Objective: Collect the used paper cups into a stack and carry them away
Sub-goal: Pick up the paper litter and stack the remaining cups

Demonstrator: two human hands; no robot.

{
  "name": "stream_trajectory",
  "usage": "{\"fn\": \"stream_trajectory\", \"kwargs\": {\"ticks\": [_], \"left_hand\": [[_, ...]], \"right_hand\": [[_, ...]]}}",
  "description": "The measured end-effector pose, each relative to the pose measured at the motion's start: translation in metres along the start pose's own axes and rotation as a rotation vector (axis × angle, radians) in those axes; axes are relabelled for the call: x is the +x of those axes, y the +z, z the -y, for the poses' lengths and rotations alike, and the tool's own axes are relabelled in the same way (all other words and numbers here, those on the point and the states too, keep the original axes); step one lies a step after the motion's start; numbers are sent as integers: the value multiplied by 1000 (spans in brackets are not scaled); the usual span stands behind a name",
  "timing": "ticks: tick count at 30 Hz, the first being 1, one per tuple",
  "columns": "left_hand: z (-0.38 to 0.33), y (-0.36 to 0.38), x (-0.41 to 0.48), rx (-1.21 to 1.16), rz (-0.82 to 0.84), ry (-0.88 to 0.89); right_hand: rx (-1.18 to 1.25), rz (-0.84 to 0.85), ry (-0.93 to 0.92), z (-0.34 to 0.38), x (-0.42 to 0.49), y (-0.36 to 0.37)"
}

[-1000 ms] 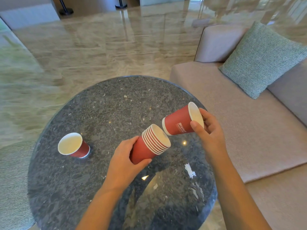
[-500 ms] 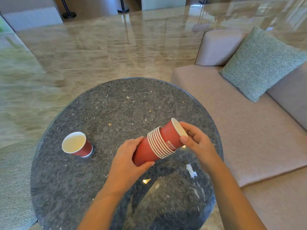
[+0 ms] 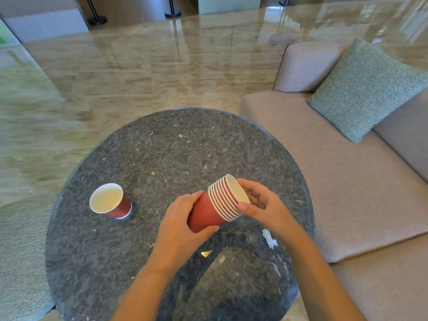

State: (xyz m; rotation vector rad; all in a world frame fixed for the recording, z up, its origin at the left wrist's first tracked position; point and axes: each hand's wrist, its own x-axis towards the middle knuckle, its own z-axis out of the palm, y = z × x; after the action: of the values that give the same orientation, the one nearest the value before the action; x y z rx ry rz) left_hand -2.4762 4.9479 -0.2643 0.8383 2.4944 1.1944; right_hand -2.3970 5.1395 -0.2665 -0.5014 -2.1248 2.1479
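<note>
A stack of several red paper cups with white rims lies tilted in the air above the round dark stone table, mouths pointing up and to the right. My left hand grips the stack's red base from below and behind. My right hand holds the rim end, thumb under the rims and fingers curled over the top cup's mouth. A single red paper cup with a white inside stands upright on the table at the left, apart from both hands.
A beige sofa with a green cushion runs along the table's right side. A green woven seat sits at the lower left. A small white scrap of paper lies on the table near my right forearm. Polished marble floor lies beyond.
My right hand has pushed the loose cup fully down into the stack held by my left hand; its rim now sits level with the others. The single cup at the left has not moved.
</note>
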Motion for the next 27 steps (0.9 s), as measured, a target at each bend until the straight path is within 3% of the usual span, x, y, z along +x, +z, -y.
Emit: {"fn": "stream_trajectory", "kwargs": {"ticks": [14,22,27], "left_hand": [[3,-2,0,-10,1,-20],[13,-4,-4,-105,-16,-64],[21,-20,-12,-262,-141,-168]], "right_hand": [[32,5,25,-2,-1,8],[-218,-15,-13,11,-3,14],[-286,-20,-66,29,-1,27]]}}
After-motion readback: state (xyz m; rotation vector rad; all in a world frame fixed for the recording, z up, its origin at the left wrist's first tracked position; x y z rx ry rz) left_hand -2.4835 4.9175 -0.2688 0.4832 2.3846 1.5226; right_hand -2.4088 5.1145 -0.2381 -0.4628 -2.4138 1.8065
